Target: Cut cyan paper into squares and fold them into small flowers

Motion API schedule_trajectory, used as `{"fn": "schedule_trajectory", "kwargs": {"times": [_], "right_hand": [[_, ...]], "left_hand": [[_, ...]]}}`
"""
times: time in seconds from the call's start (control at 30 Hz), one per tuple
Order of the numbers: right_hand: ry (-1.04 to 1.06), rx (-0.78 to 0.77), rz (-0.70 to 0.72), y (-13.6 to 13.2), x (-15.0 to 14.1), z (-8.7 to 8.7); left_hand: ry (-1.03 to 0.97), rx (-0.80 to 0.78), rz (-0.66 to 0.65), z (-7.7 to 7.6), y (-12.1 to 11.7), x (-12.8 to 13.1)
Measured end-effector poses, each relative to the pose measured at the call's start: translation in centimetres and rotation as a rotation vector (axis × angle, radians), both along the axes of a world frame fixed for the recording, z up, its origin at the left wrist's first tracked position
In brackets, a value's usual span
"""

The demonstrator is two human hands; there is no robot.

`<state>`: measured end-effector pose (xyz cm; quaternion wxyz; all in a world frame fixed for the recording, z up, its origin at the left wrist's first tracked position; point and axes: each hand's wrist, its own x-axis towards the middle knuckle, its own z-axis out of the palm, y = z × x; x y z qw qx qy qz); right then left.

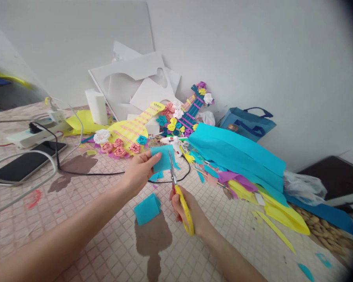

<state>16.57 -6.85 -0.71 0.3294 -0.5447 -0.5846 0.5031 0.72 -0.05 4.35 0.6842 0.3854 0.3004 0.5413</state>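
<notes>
Between thumb and fingers, my left hand [141,168] pinches a small rectangle of turquoise crepe paper [164,159] above the table. My right hand [191,207] grips the yellow and red handles of a pair of scissors [174,174]. The scissor blades point away from me and lie along the right part of the held paper; whether they have cut into it I cannot tell. Below, on the table, lies another folded turquoise piece of paper [147,209]. Turquoise scraps [156,176] lie just beyond my left fingers.
Behind my hands are a white glue gun [177,146], a yellow paper guitar [129,131] and a blue guitar [191,111] with paper flowers. Turquoise paper [238,156] and yellow strips [285,215] spread rightward. A phone [26,162], cables and a power strip [32,135] lie left.
</notes>
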Motion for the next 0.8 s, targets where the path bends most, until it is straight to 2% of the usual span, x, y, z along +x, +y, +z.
{"fn": "schedule_trajectory", "kwargs": {"times": [0.27,0.6,0.8], "right_hand": [[0.026,0.035,0.013,0.0,0.3,-0.1],[-0.005,0.042,-0.041,0.3,0.1,-0.3],[0.018,-0.011,-0.064,0.4,0.0,-0.3]], "left_hand": [[0.077,0.027,-0.062,-1.3,0.2,0.0],[0.084,-0.016,-0.062,-0.8,-0.3,0.7],[0.08,-0.043,-0.06,-1.0,0.1,0.9]]}}
